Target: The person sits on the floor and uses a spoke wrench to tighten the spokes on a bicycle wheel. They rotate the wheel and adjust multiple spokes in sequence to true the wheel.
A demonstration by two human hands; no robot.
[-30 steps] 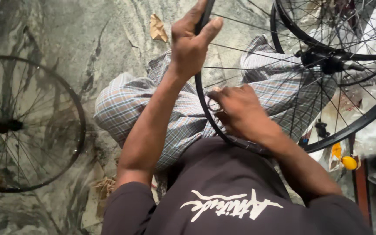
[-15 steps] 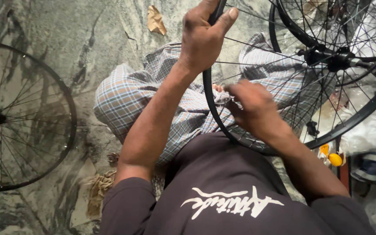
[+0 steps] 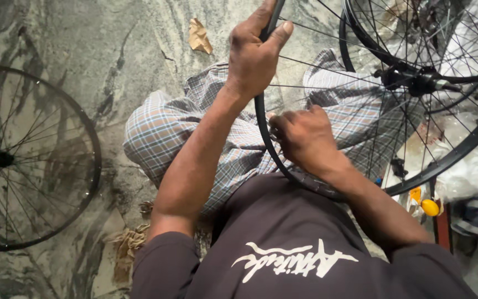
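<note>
I am holding the black wheel rim (image 3: 265,130) over my lap. My left hand (image 3: 254,52) is gripping the top of the rim. My right hand (image 3: 304,138) is pinching something small at the rim's inner edge. Another wheel (image 3: 29,160) is lying on the floor.

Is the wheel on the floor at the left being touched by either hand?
No, both the left hand and right hand are on the rim in the lap, away from that floor wheel.

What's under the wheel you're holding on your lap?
Under the held wheel lie the checked trousers and, farther right, a second wheel. Through the spokes the stone floor shows. The right hand covers the rim where it works; nothing there is visible.
</note>
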